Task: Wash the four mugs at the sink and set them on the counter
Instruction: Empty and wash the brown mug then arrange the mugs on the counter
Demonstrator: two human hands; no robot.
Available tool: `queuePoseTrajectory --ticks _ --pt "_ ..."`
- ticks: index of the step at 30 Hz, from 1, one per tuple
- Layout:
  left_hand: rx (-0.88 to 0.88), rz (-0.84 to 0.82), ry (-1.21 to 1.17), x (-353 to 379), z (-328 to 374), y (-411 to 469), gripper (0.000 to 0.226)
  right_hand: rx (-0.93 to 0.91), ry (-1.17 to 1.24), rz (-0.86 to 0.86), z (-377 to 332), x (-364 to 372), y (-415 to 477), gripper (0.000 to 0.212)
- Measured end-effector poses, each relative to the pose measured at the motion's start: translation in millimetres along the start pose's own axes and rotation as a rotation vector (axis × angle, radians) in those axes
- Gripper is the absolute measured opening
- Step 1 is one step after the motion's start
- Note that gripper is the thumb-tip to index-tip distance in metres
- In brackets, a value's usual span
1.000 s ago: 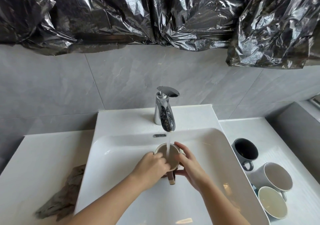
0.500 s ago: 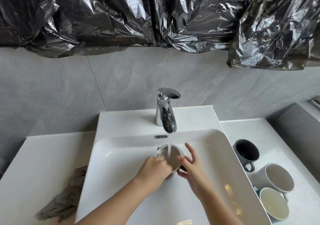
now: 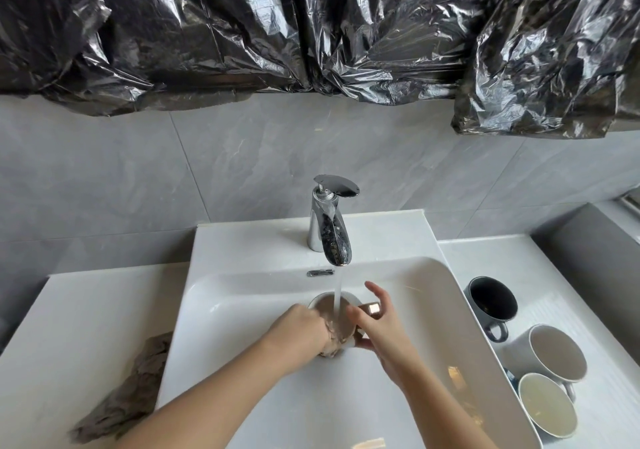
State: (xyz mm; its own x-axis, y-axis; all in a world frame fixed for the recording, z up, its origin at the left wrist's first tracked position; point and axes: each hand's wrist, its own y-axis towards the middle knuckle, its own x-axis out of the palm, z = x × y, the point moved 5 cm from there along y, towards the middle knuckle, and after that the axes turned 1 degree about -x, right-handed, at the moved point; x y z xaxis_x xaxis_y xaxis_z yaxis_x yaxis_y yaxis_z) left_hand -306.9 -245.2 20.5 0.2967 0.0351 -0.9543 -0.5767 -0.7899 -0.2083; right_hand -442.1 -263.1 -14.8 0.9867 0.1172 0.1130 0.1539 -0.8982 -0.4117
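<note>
Head view: mug (image 3: 327,310) sits mouth up in sink (image 3: 242,286), under the running faucet (image 3: 330,230).
Left hand (image 3: 298,331): fingers curled over the near rim, tips hidden inside.
Right hand (image 3: 379,332): thumb and lower fingers clasp the mug's right wall, forefinger lifted clear.
Handle (image 3: 372,308): points right, against the right hand.
Counter (image 3: 502,254): right of sink, three mugs (image 3: 550,351) standing there.
Bearing: set-down lies rightward; right hand nearer, probably the carrier.

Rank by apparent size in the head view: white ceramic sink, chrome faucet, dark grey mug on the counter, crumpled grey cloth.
1. white ceramic sink
2. crumpled grey cloth
3. chrome faucet and dark grey mug look about alike; the faucet stands farther from the camera, so I won't rank them.
</note>
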Motion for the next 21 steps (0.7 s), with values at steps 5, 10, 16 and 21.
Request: queuePoseTrajectory --ticks 5,10,16,21 --pt "0.002 0.019 -0.053 12.1 13.5 5.4 0.039 0.078 0.209 -0.061 18.5 11.0 -7.5 0.068" --pt "-0.013 0.044 -0.07 5.5 11.5 0.1 0.027 0.096 -0.015 -0.184 4.6 11.0 -6.1 0.061" --pt "0.016 -0.17 -0.024 -5.2 6.4 4.9 0.025 0.094 -0.031 -0.12 12.8 15.4 -0.8 0.085" --pt "0.016 0.067 -0.127 -0.9 12.8 -2.6 0.028 0.129 0.211 -0.104 16.9 12.8 -6.4 0.052"
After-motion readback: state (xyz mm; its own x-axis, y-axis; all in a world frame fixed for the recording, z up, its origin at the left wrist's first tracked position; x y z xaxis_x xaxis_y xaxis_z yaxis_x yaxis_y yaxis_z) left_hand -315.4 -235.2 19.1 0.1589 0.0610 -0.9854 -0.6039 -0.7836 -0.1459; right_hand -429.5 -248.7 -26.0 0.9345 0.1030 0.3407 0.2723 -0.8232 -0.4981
